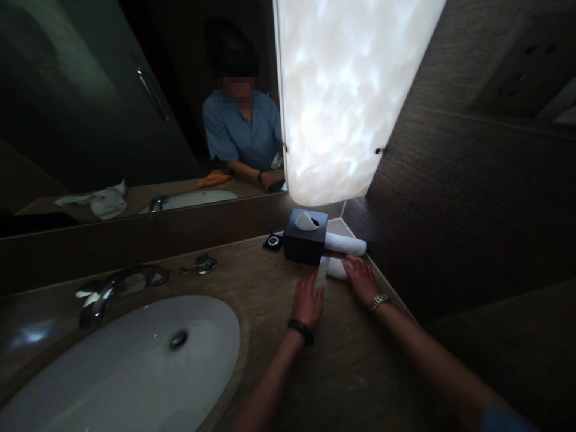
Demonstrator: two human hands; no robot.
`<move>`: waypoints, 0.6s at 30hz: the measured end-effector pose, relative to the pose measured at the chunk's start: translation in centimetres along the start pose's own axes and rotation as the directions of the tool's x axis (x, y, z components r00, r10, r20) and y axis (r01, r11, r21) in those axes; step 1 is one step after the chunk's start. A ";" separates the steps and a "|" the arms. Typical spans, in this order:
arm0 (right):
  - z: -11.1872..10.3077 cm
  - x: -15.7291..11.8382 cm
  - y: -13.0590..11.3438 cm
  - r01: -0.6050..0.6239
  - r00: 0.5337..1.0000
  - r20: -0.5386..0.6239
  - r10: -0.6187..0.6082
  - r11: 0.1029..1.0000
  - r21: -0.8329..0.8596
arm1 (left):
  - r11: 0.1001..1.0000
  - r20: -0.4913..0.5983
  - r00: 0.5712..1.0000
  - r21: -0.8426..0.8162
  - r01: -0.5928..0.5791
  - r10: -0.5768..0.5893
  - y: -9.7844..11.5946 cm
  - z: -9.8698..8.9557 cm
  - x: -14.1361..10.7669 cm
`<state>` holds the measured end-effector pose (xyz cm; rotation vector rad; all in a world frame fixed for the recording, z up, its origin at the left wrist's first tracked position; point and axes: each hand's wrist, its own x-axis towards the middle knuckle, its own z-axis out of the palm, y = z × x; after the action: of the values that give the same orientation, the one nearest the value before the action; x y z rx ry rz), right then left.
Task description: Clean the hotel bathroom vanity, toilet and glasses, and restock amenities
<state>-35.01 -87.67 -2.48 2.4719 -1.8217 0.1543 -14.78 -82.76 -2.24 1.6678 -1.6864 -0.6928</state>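
Note:
My right hand point(361, 280) has its fingers over the right end of a short white roll point(336, 268), which looks like a rolled towel, on the counter. My left hand point(308, 303) is just left of it, fingers stretched forward and thumb apart. By its fingertips a pale, see-through strip point(321, 273) slants up to the roll; whether the hand touches it I cannot tell. Behind both stands a black tissue box point(305, 249) with a tissue sticking out. A second, longer white roll point(345, 244) lies behind the first, against the box's right side.
A white oval sink point(148, 366) is set into the brown stone counter point(270, 348) on the left, with a chrome faucet point(105, 294) and a drain control point(204, 264). A small black item point(272, 242) lies beside the box. A lit panel point(333, 108) and mirror point(180, 138) rise behind.

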 end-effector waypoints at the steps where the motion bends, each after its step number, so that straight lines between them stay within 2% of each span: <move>1: 0.0 1.3 0.1 -0.002 1.000 -0.008 0.002 1.000 0.001 | 0.998 -0.045 0.999 -0.056 0.013 -0.015 -1.2 -1.3 -2.1; 4: 0.0 4.5 -0.2 0.004 1.000 -0.020 -0.004 1.000 0.008 | 0.982 -0.190 0.972 -0.156 0.105 -0.134 -5.5 -6.7 -10.2; 6: 0.3 5.3 0.0 0.018 0.999 -0.036 -0.018 1.000 0.014 | 0.955 -0.313 0.905 -0.164 0.248 -0.288 -8.0 -11.0 -17.0; 8: 1.0 5.2 1.3 0.053 0.996 -0.068 -0.052 0.998 0.020 | 0.901 -0.455 0.779 -0.182 0.393 -0.432 -9.4 -15.1 -24.6; 11: 2.9 5.7 4.1 0.171 0.973 -0.167 -0.160 0.984 0.052 | 0.797 -0.659 0.524 -0.199 0.571 -0.540 -9.3 -20.0 -35.9; 13: 3.8 6.1 4.0 0.241 0.923 -0.333 -0.192 0.964 0.110 | 0.706 -0.763 0.352 -0.186 0.683 -0.542 -8.9 -22.4 -42.2; 15: 3.4 4.6 0.9 0.397 0.853 -0.438 -0.283 0.898 0.192 | 0.608 -0.832 0.233 -0.150 0.779 -0.504 -9.3 -24.8 -46.6; 16: 2.5 2.6 -2.0 0.498 0.820 -0.448 -0.357 0.831 0.249 | 0.567 -0.857 0.200 -0.125 0.814 -0.475 -10.0 -26.1 -47.9; 17: 1.4 0.0 -5.6 0.602 0.779 -0.437 -0.450 0.731 0.320 | 0.533 -0.876 0.186 -0.092 0.841 -0.445 -11.1 -27.6 -48.7; 18: 0.2 -3.1 -9.8 0.680 0.732 -0.418 -0.538 0.608 0.410 | 0.510 -0.890 0.192 -0.052 0.859 -0.414 -12.5 -29.2 -48.8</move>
<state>-26.52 -81.81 -3.05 3.0937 -0.7787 1.0133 14.14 -32.47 2.76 2.5520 -0.2878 0.3050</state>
